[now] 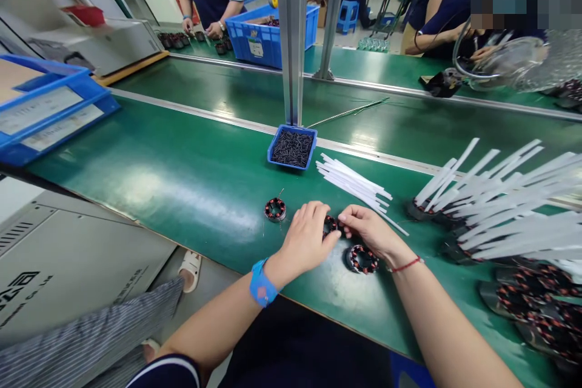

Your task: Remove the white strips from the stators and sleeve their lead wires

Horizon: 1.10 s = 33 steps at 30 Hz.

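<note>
My left hand [309,233] is curled around a small black ring with red-orange parts [329,227], thumb and fingers on either side. At the ring's right side, my right hand [361,225] has its fingertips pinched together; what they hold is too small to name. A similar ring [275,210] with thin wires lies to the left on the green table [182,176]. Below my right hand rests another ring [362,259]. White strips [352,182] lie loose behind my hands, beside a blue tray [291,148] of short black pieces.
At right, many dark rings [536,306] sit near parts with white strips [513,200] standing up. A metal post [293,42] rises behind the tray. Blue bins [50,109] are at far left. Across the bench, people work beside a large blue crate [259,42].
</note>
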Available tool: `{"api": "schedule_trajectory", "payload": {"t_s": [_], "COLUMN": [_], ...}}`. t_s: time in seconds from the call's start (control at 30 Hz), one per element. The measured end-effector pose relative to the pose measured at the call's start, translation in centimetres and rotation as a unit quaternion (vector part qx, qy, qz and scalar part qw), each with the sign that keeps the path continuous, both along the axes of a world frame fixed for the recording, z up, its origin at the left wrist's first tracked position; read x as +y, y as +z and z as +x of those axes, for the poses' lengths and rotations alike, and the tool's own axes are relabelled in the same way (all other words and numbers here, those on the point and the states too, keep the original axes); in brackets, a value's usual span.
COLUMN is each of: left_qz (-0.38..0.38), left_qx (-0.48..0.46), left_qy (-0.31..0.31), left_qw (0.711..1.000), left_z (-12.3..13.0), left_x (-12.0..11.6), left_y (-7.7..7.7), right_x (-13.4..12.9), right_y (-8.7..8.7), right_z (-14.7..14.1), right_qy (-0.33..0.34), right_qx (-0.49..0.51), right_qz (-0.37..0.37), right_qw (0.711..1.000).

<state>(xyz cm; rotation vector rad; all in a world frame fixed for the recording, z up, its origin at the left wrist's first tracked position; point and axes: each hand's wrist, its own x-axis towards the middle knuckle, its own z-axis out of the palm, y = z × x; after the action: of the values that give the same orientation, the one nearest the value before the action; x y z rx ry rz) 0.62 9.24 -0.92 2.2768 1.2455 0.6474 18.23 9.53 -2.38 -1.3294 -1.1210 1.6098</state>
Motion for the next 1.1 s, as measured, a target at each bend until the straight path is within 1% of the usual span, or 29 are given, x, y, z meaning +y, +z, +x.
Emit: {"api": "schedule_trajectory", "payload": {"t_s": [0.07,0.1,0.17,0.23,0.3,0.4,0.5,0.57,0.67,0.77,0.87,1.0,1.1], "left_qz": [0.016,0.016,0.014,0.002,-0.026,-0.072,-0.095,-0.106,-0.105,-0.100,-0.080,-0.007,0.067], "left_qx": [0.061,0.081,0.099,0.080,0.034,-0.035,-0.069,-0.082,-0.086,-0.074,-0.048,0.011,0.060], "left_qy": [0.006,0.010,0.017,0.018,0.014,0.012,0.008,0.008,0.007,-0.023,-0.048,-0.079,-0.100], "left_qw": [0.998,0.997,0.995,0.997,0.999,0.997,0.993,0.991,0.991,0.992,0.994,0.997,0.991], "left_z": [-0.4,-0.6,-0.6,-0.6,-0.6,-0.6,-0.5,-0.3,-0.2,-0.2,-0.3,-0.5,-0.9], "left_x": [-0.9,-1.1,-1.2,-0.9,-0.6,-0.4,-0.4,-0.4,-0.5,-0.7,-1.2,-1.7,-1.9], "left_y": [-0.3,-0.5,-0.8,-0.8,-0.4,0.7,2.0,2.8,3.9,4.7,5.3,5.8,6.2], "right_x": [0.0,0.0,0.0,-0.3,-0.8,-1.9,-2.8,-3.2,-3.5,-3.6,-3.8,-4.0,-4.2], "right_y": [-0.1,-0.1,0.0,0.3,0.9,2.0,2.8,3.2,3.5,3.8,4.1,4.6,4.9], "right_z": [-0.2,-0.2,-0.3,-0.2,0.1,0.7,1.1,1.3,1.2,1.1,1.1,1.1,1.1], "right_qy": [-0.001,-0.003,-0.011,-0.020,-0.016,0.004,0.025,0.032,0.009,-0.029,-0.035,-0.034,-0.007], "right_qx": [-0.022,-0.049,-0.133,-0.224,-0.277,-0.286,-0.282,-0.270,-0.230,-0.185,-0.140,-0.064,-0.017], "right_qz": [0.011,0.028,0.096,0.186,0.264,0.338,0.380,0.399,0.398,0.374,0.338,0.289,0.240], "right_qw": [1.000,0.998,0.986,0.957,0.924,0.897,0.881,0.876,0.888,0.908,0.930,0.955,0.971]}}
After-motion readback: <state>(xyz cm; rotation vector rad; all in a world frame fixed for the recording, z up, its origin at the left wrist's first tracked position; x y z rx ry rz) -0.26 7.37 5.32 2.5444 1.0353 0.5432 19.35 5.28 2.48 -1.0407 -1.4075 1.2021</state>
